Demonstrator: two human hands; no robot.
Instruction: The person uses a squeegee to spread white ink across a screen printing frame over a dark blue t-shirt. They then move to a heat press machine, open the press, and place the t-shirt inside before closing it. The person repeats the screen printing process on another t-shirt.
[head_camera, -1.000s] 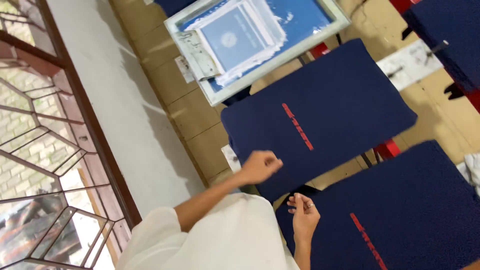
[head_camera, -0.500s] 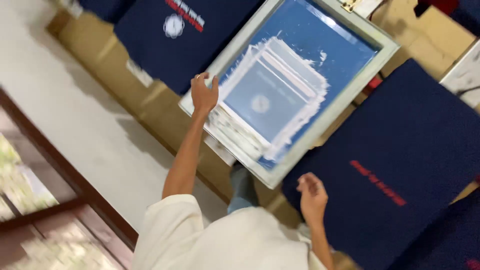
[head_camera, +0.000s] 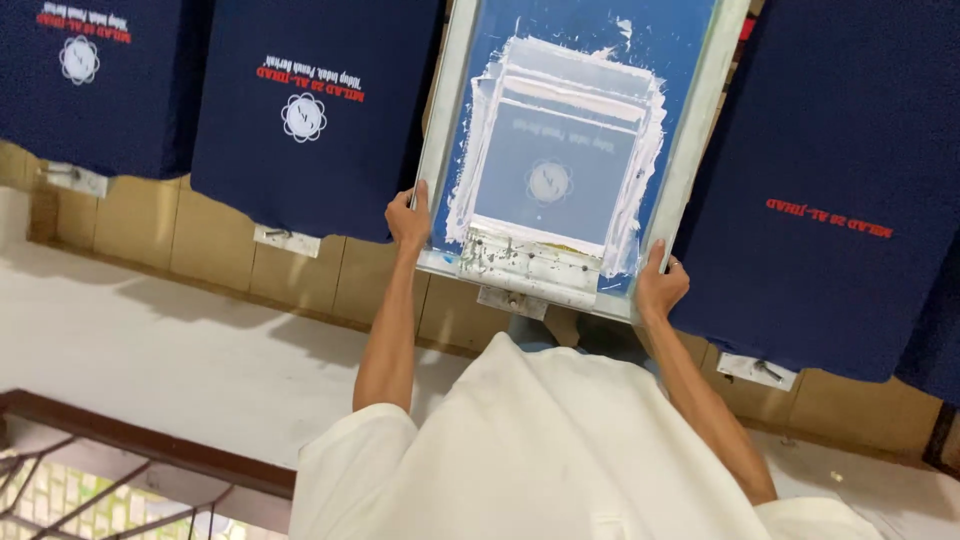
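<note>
A screen-printing frame (head_camera: 700, 120) with a pale metal rim and blue mesh smeared with white ink lies in the upper middle. My left hand (head_camera: 409, 216) grips its left rim near the lower corner. On the opposite side my right hand (head_camera: 659, 283) grips the rim at the lower right corner. A metal squeegee (head_camera: 528, 262) speckled with ink rests inside the frame along its near edge. Dark navy shirts on boards flank the frame: one (head_camera: 310, 110) to the left with red lettering and a white emblem, another (head_camera: 830, 180) to the right with red lettering only.
A third navy shirt (head_camera: 90, 80) with a white emblem hangs at the far left. Metal clips (head_camera: 285, 240) (head_camera: 755, 370) sit under the shirt boards on a tan wooden bench. A white floor strip and a brown window frame (head_camera: 150, 450) lie at the lower left.
The view has swung along the row of shirts. My left hand went from a navy shirt to the frame's left rim, and my right hand has taken hold of the right rim.
</note>
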